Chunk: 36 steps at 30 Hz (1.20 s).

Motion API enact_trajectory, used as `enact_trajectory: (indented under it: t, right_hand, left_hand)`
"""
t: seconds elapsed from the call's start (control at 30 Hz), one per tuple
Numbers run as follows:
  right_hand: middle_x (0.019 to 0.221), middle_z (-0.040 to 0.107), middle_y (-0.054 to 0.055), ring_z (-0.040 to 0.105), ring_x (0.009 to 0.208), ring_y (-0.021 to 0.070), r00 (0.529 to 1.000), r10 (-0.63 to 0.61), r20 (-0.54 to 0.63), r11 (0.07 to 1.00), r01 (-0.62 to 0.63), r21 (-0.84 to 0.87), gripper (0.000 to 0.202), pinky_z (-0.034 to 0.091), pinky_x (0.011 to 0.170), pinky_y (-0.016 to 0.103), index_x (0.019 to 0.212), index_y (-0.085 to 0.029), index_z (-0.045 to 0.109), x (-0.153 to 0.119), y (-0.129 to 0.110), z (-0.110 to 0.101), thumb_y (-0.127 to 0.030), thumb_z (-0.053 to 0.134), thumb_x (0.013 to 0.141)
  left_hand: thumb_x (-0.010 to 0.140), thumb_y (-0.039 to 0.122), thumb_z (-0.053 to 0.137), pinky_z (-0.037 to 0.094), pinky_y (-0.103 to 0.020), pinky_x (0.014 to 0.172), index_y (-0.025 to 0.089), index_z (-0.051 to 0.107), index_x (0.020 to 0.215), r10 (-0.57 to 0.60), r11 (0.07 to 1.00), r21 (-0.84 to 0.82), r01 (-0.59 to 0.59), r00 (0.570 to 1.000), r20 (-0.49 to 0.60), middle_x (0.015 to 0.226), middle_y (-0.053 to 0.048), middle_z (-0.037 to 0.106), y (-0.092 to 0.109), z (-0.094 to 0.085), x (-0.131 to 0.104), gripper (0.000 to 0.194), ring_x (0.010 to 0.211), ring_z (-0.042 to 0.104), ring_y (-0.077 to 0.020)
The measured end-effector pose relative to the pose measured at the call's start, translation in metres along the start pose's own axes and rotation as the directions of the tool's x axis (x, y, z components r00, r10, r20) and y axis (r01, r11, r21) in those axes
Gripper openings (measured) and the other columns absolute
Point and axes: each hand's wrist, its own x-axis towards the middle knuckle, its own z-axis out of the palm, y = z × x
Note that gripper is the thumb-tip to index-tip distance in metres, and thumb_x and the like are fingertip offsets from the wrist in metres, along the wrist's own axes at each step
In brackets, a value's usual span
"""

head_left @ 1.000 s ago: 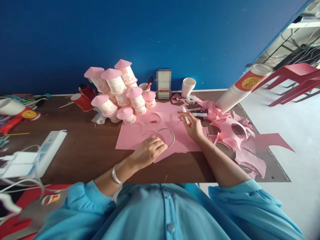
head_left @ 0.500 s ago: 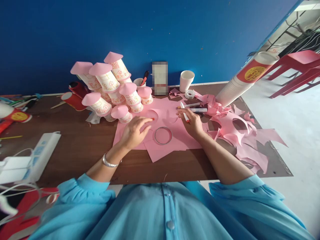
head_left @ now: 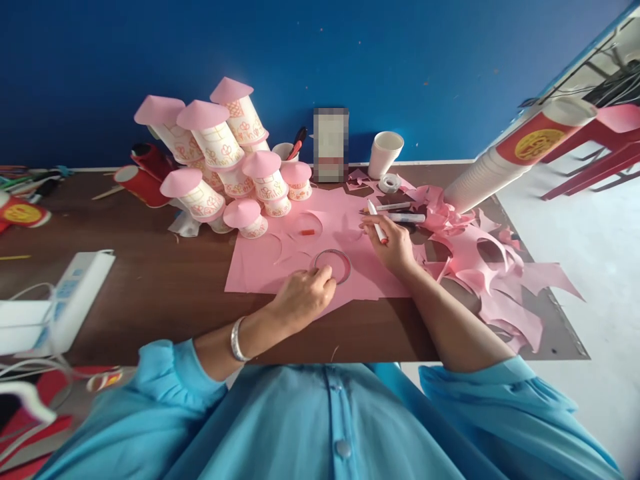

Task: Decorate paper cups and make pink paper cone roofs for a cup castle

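My left hand (head_left: 306, 297) is closed at the near left edge of a thin, silvery-grey ring (head_left: 349, 261), with its fingertips pinched on the rim. The ring lies on pink paper sheets (head_left: 357, 283). My right hand (head_left: 393, 247) holds a white marker (head_left: 375, 219) above the paper, its red end pointing down toward the palm. A small red marker cap (head_left: 307, 233) lies on the paper beyond the ring. Faint curved outlines show on the sheets around it.
Paper-cup towers with pink cone roofs (head_left: 203, 117) stand at the back left. Pink paper scraps (head_left: 465, 253) and a tall cup stack (head_left: 493, 167) are on the right. A white cup (head_left: 385, 153), a tape roll (head_left: 390, 183) and a power strip (head_left: 80, 293) also stand or lie around.
My left hand has come down and right from beside the red cap to the ring, and the cap now lies on the paper. My right hand keeps the marker, almost in place.
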Motion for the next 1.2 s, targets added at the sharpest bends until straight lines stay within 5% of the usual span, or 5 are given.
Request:
enact_trajectory:
  t: [0.27, 1.0, 1.2]
  right_hand:
    - [0.098, 0.082, 0.003, 0.078, 0.090, 0.0226, 0.999, -0.023, 0.048, 1.000, 0.023, -0.011, 0.017, 0.059, 0.083, 0.032, 0.104, -0.027, 0.071, 0.000, -0.003, 0.000, -0.023, 0.057, 0.096]
    - [0.100, 0.081, 0.004, 0.077, 0.087, 0.0234, 0.998, 0.003, 0.067, 0.999, -0.001, -0.032, 0.014, 0.059, 0.078, 0.033, 0.105, -0.026, 0.070, -0.003, -0.005, 0.002, -0.027, 0.058, 0.097]
    - [0.098, 0.082, 0.005, 0.078, 0.087, 0.0233, 0.998, 0.028, 0.048, 1.000, -0.029, 0.009, 0.019, 0.060, 0.079, 0.034, 0.109, -0.027, 0.069, -0.003, -0.005, 0.002, -0.035, 0.053, 0.101]
  left_hand:
    - [0.085, -0.005, 0.050, 0.038, -0.031, 0.046, 0.016, 0.061, 0.079, 0.030, 0.998, 0.065, -0.025, 0.996, -0.079, 0.076, -0.003, 0.059, 0.019, 0.010, -0.006, 0.024, 0.053, 0.056, -0.0155]
    - [0.089, -0.001, 0.054, 0.041, -0.031, 0.046, 0.016, 0.063, 0.090, 0.007, 1.000, 0.020, -0.005, 0.995, -0.099, 0.077, -0.001, 0.059, 0.018, 0.002, -0.011, 0.019, 0.054, 0.056, -0.0139]
    - [0.098, 0.009, 0.055, 0.054, -0.031, 0.064, 0.013, 0.067, 0.109, 0.177, 0.970, -0.147, -0.193, 0.978, -0.111, 0.086, -0.005, 0.068, 0.035, -0.015, -0.014, 0.017, 0.076, 0.066, -0.0170]
